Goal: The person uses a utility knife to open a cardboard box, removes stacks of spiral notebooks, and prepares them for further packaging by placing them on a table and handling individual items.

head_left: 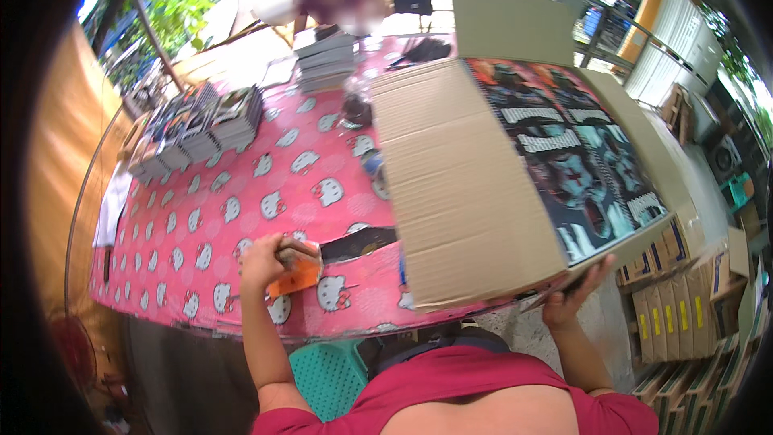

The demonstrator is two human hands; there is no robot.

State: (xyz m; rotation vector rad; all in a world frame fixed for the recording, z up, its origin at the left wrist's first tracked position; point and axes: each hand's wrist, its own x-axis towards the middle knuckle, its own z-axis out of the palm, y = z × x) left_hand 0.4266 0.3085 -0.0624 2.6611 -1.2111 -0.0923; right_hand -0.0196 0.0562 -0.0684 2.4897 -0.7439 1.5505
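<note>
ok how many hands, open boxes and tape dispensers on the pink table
hands: 2, left hand on the tape dispenser, right hand under the box's near corner
open cardboard box: 1
orange tape dispenser: 1
total: 4

Open cardboard box (459, 185) sitting on table (241, 217), right side, overhanging near edge. Booklets (576, 153) lying inside. Card stacks (197, 129) resting far left; paper pile (326, 56) behind; small cartons (684, 314) stacked right, below.
</note>
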